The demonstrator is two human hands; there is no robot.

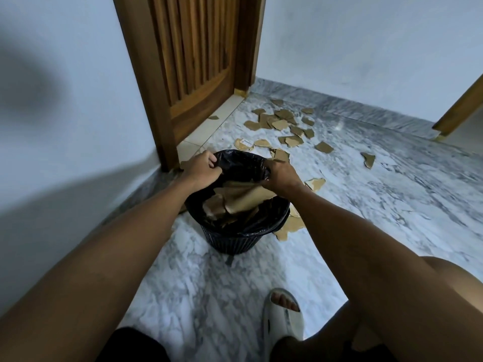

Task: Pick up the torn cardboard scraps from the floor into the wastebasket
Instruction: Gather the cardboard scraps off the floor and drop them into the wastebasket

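A black ribbed wastebasket [230,242] lined with a black plastic bag [243,165] stands on the marble floor in front of me. Brown cardboard pieces [240,199] lie inside it. My left hand [200,168] grips the bag's edge at the basket's left rim. At the right rim, my right hand [281,177] pinches the bag's edge, just above the cardboard inside. Several torn cardboard scraps [281,124] are scattered over the floor beyond the basket, with more [291,226] lying against its right side.
A wooden door [198,61] and its frame stand at the back left, next to a pale wall. Another wooden frame [460,108] is at the far right. My right foot in a white slide sandal [283,314] is on the floor near the basket.
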